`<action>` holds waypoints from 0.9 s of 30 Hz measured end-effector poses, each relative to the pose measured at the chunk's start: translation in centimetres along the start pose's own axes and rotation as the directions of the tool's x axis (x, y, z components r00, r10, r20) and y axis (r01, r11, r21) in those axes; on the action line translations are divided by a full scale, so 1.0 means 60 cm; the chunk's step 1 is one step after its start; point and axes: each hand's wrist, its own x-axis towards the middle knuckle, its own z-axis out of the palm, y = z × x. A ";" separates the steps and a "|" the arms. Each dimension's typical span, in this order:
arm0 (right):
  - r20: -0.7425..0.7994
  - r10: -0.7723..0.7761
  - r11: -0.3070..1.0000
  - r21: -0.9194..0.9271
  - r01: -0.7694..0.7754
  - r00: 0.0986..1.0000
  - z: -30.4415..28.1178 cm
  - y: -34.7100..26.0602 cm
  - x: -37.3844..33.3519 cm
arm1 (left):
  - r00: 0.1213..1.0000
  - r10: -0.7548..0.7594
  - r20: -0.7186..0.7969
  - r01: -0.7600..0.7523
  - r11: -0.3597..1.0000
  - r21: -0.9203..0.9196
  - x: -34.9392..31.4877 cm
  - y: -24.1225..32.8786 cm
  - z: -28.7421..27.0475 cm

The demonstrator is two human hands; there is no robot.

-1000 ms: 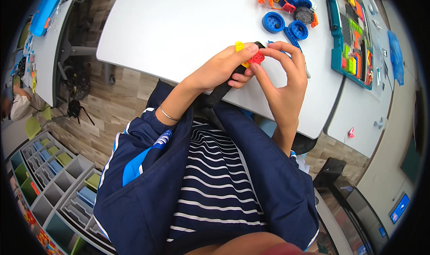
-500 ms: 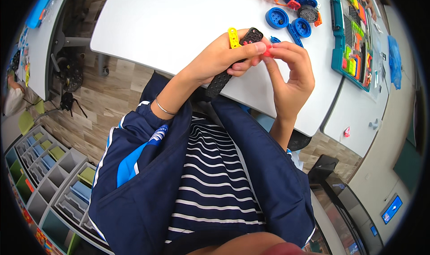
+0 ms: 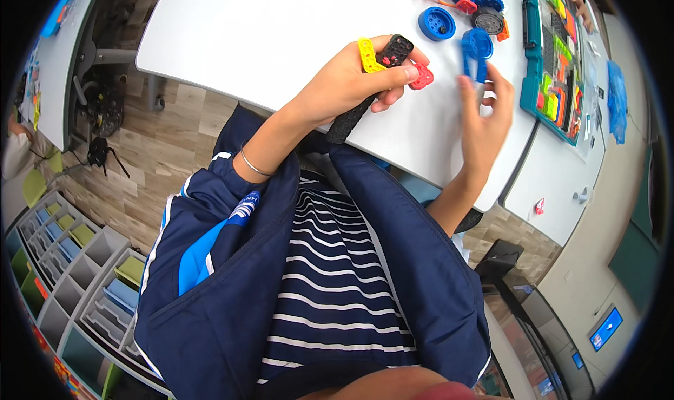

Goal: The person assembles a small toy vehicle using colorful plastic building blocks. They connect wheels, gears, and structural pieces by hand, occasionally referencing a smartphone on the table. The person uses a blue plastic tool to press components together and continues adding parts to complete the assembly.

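My left hand is closed around a long black perforated building beam. A yellow angled connector sticks out beside the beam, and a small red connector shows at my thumb tip. Over the table my right hand has its thumb and fingers about the near end of a blue beam, which is smeared by motion. A blue wheel sits at that beam's far end. Another blue wheel lies to its left.
Beyond the wheels lies a partly built model of orange, blue and grey parts. A teal case of sorted coloured pieces stands at the right of the white table. A person's hand shows at the far right.
My right hand has left the red connector and moved right to the blue beam, which has shifted and turned. My left hand still holds the black beam.
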 end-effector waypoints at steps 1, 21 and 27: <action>-0.006 0.142 0.939 0.317 -0.133 0.990 -0.005 -0.005 0.003 | 1.000 -0.009 -0.015 0.010 1.000 0.015 0.000 -0.001 0.001; -0.056 -0.188 0.820 0.541 0.188 0.981 0.033 -0.079 -0.020 | 0.997 0.049 -0.062 -0.037 0.982 0.185 0.001 -0.024 0.000; -0.016 0.177 0.597 0.796 -0.095 0.984 0.038 -0.050 -0.015 | 0.998 0.026 -0.057 -0.016 0.986 0.168 0.010 -0.019 0.006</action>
